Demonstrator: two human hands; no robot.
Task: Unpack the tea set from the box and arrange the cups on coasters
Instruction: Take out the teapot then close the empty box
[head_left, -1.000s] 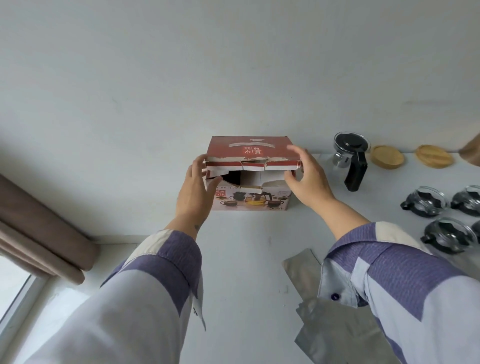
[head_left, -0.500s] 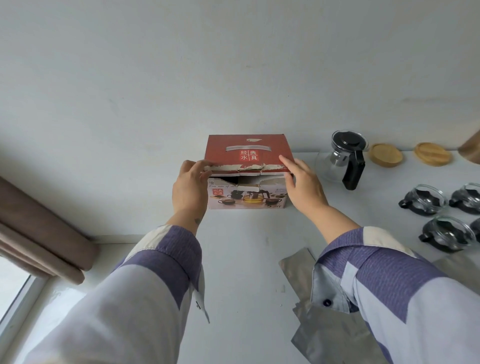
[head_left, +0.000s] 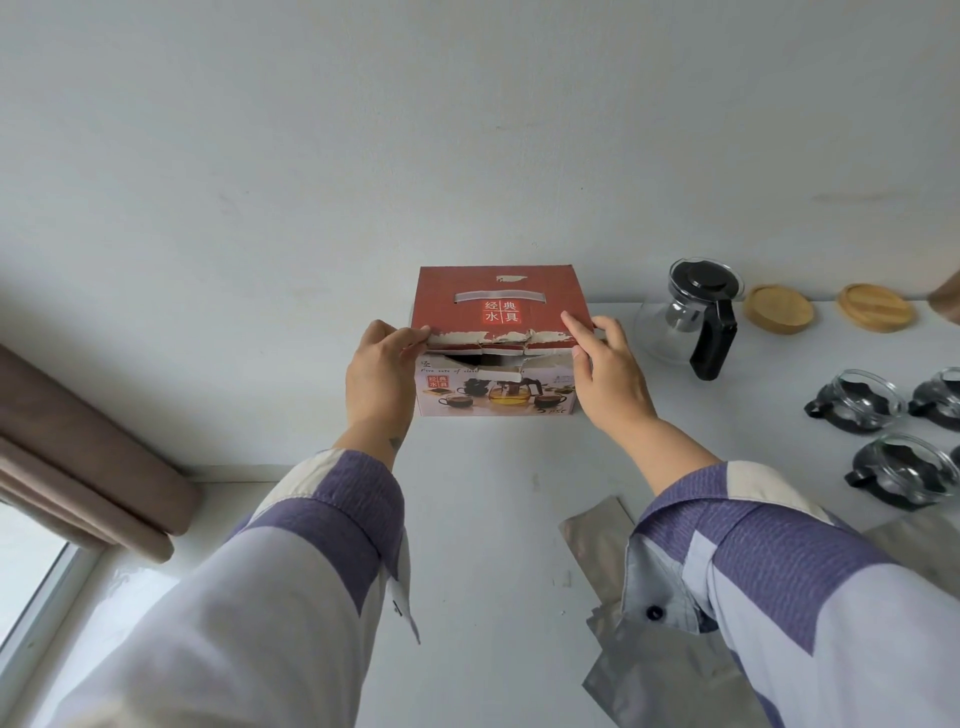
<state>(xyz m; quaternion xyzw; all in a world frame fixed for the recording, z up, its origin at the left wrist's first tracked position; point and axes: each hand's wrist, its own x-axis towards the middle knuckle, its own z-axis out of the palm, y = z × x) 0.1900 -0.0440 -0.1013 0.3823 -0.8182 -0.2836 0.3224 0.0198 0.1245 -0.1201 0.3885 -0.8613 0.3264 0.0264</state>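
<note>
Red cardboard box (head_left: 501, 306): my left hand (head_left: 379, 376) and right hand (head_left: 610, 374) each pinch its torn lid edge, steadying both corners. Right of my grip, the teapot (head_left: 685, 312) and cups (head_left: 852, 400) wait, likely already unpacked.

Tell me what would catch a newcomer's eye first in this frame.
The red box with its torn front edge stands against the wall at the centre, and both hands grip its top flap: the left hand at the left corner, the right hand at the right. To its right stand a glass teapot with a black handle and two wooden coasters, and nearer, at the right edge, glass cups sit on the white table.
</note>
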